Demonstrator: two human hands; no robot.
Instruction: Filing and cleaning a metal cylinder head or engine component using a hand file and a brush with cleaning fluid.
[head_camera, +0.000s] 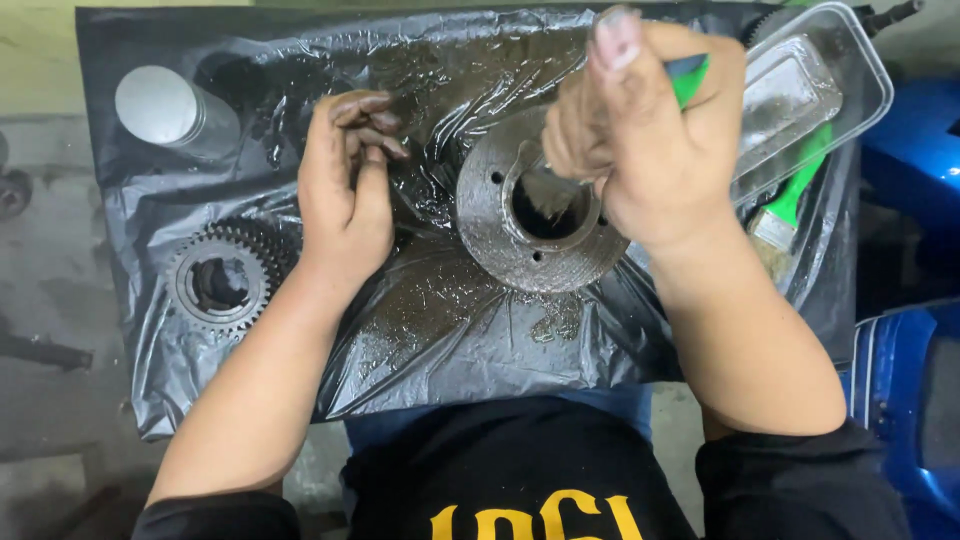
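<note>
Right hand (655, 150): closed tight round a brush w/ a green handle (688, 80). Thumb sticks up. Hairs of the brush point down into the hole of the round part, just left of & below the hand.
Left hand (345, 185): fingers curled in, dirty at the tips. Holds nothing I can see. Rests on the black sheet, left of the round part, not touching it.
Round metal part (500, 235): flat, grey disc w/ a big hole in the middle & small holes round it. Looks greasy. Lies betw. the 2 hands, under the right hand.
Black plastic sheet (450, 340): shiny, wet, crinkly. Under both hands & all the parts.
Gear (222, 280): w/ teeth round the edge, hole in the middle. Down & left of the left hand, well apart from it.
Second brush (790, 205): green handle too, lies flat on the sheet, just right of the right hand's wrist.
Clear plastic tray (860, 70): see-through, tipped, past the right hand on its right side. Dirty liquid or bits inside, can't tell which.
Silver can (165, 110): round, grey top, up & left of the left hand, far corner of the sheet.
Blue thing (915, 160): shiny, off the sheet, far right. Can't tell what it is.
</note>
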